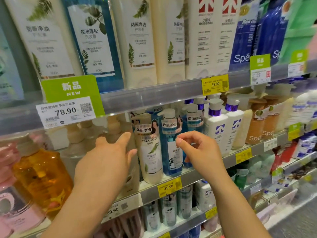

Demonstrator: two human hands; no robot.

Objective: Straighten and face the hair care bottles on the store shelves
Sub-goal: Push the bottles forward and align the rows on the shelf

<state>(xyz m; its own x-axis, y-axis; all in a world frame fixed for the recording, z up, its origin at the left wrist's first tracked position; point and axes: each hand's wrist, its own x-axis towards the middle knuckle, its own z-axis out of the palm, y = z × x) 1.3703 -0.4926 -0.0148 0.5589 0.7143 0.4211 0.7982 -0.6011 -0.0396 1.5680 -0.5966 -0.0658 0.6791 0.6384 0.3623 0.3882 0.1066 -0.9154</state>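
Middle shelf (188, 182), front row: cream pump bottle (151, 152) marked CHANDO, opaque, contents not visible, label facing out. Just right of it, touching or nearly so, a clear blue pump bottle (171, 152) filled with blue liquid, label also facing out. More blue bottles stand behind it, farther back. To the right, two white pump bottles (224, 129) with purple collars, upright.

Left hand (104, 162): fingers spread apart, palm toward the shelf, reaching in just left of the cream bottle; thumb near that bottle's side, contact cannot be told. Holds nothing.

Right hand (197, 150): raised in front of the blue bottle, thumb and forefinger pinched together, other fingers curled. Nothing seen between the fingertips.

Far left, same shelf: clear amber bottle (42, 177) full of orange-gold liquid. Upper shelf: large cream and blue-edged bottles, with a green NEW tag (72, 88) reading 78.90 below them.
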